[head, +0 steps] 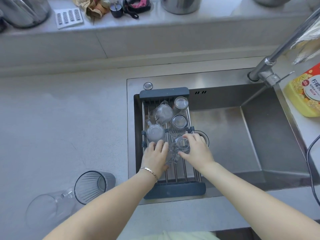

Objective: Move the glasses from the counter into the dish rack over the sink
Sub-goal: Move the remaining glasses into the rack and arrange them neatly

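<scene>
A dark grey dish rack (164, 93) with steel rods spans the left end of the sink (251, 135). Several clear glasses stand upside down in it, among them two mugs with handles (161, 112) (155, 133) and two ribbed tumblers (181, 103) (179, 123). My right hand (197, 150) grips an upturned ribbed glass (181, 144) near the rack's middle. My left hand (155, 157) is wrapped around another clear glass (170, 154) right beside it. On the counter at lower left stand a smoky ribbed tumbler (93, 186) and a clear glass (45, 210).
The faucet (270, 66) reaches over the sink's far right corner. A yellow detergent bottle (304, 94) stands on the right rim, with a dark cable (310, 156) below it. The back ledge holds metal pots, a white grater (69, 17) and cloths.
</scene>
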